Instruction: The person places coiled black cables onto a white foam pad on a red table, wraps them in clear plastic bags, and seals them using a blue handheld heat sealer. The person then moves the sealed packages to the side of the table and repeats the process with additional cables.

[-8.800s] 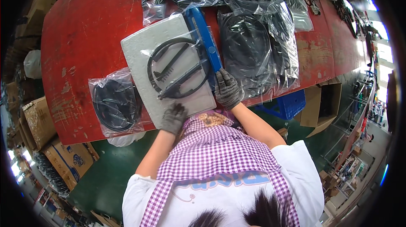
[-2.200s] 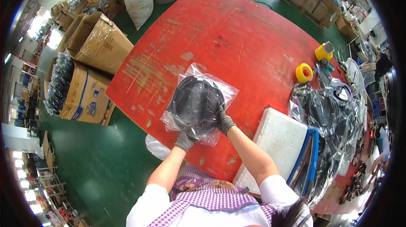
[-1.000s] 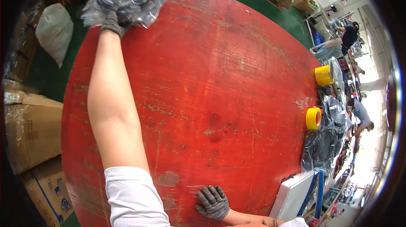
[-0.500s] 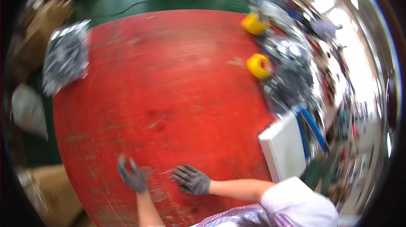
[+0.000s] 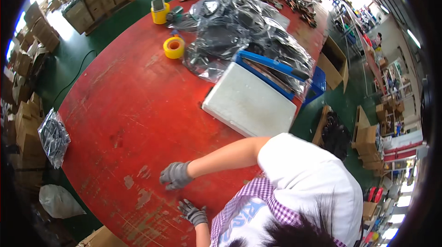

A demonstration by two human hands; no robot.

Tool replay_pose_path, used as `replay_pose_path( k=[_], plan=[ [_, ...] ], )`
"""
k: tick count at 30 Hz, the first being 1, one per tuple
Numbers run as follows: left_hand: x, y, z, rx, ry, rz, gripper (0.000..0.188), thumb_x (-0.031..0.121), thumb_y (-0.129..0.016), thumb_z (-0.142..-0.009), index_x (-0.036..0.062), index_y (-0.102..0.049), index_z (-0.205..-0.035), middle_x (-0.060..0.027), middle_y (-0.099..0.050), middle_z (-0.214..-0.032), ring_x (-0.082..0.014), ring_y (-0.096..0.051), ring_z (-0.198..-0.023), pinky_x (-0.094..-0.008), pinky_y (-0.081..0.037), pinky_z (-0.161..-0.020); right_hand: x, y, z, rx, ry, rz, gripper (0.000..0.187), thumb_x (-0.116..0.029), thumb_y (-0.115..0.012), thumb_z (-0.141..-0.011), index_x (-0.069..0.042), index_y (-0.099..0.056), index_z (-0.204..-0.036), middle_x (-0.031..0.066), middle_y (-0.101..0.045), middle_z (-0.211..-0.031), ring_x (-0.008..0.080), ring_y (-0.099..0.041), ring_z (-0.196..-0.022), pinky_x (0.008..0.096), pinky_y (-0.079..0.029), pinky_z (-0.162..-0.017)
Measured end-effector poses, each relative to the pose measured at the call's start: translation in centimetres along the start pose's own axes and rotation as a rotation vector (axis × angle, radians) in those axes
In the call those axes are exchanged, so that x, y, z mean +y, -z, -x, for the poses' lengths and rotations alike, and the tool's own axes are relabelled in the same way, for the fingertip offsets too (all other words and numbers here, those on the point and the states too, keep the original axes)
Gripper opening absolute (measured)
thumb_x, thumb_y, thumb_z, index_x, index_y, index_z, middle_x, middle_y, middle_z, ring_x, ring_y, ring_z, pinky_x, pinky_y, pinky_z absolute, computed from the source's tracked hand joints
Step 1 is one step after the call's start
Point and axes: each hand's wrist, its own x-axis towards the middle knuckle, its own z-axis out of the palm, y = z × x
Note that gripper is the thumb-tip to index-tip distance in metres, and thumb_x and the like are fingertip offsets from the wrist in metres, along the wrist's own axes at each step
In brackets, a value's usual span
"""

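My left hand [image 5: 193, 213], in a grey glove, rests on the worn red tabletop [image 5: 138, 132] near my body with its fingers spread. Just beyond it is my right hand [image 5: 176, 176], also gloved in grey. Its fingers point left, slightly bent, over the table. No object shows in either hand, and the two hands are apart. Bare, scuffed patches mark the red paint around them.
A white flat slab [image 5: 248, 97] with a blue frame [image 5: 271, 65] lies to the right. Beyond it are clear plastic bags of dark goods [image 5: 225, 30], a yellow tape roll [image 5: 174, 47] and a yellow holder [image 5: 160, 15]. One bagged bundle [image 5: 54, 137] sits at the left edge.
The view has swung right, so the bags and white slab appear nearer the middle. My right hand has moved in front of my left, which is now closer to my body.
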Motion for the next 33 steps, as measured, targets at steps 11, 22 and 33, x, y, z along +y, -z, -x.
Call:
replay_pose_path(
  k=[11, 22, 33],
  plan=[
    [6.1, -0.4, 0.5, 0.164, -0.05, 0.163, 0.083, 0.04, -0.068, -0.062, 0.0078, -0.029, -0.127, -0.0159, -0.029, -0.132, -0.029, -0.025, -0.123, -0.0406, -0.029, -0.098, 8.2, 20.3, 46.2, 0.489, 0.251, -1.517, 0.044, -0.036, -0.044, -0.085, 0.001, -0.049, -0.11, 0.0129, -0.057, -0.1, 0.0235, -0.053, -0.096, 0.0409, -0.041, -0.084],
    [42.0, 2.7, 10.8, 0.364, -0.672, 0.4, 0.043, 0.029, -0.058, -0.071, 0.0052, -0.052, -0.105, -0.0199, -0.048, -0.109, -0.0353, -0.045, -0.103, -0.0454, -0.036, -0.088, 47.2, 35.1, 56.1, 1.397, -0.604, -1.889, 0.043, -0.054, -0.05, -0.075, -0.013, -0.057, -0.085, 0.0053, -0.06, -0.073, 0.0227, -0.056, -0.064, 0.04, -0.048, -0.056],
    [46.5, 3.1, 18.6, 0.231, -0.228, 0.576, 0.038, 0.025, -0.06, -0.072, 0.0033, -0.053, -0.102, -0.0172, -0.055, -0.102, -0.0276, -0.053, -0.095, -0.0352, -0.041, -0.085, 60.3, 40.2, 54.6, 1.32, -1.145, -0.378, 0.044, -0.045, -0.035, -0.084, -0.008, -0.059, -0.09, 0.0115, -0.061, -0.083, 0.0249, -0.055, -0.071, 0.0387, -0.042, -0.063]
  ],
)
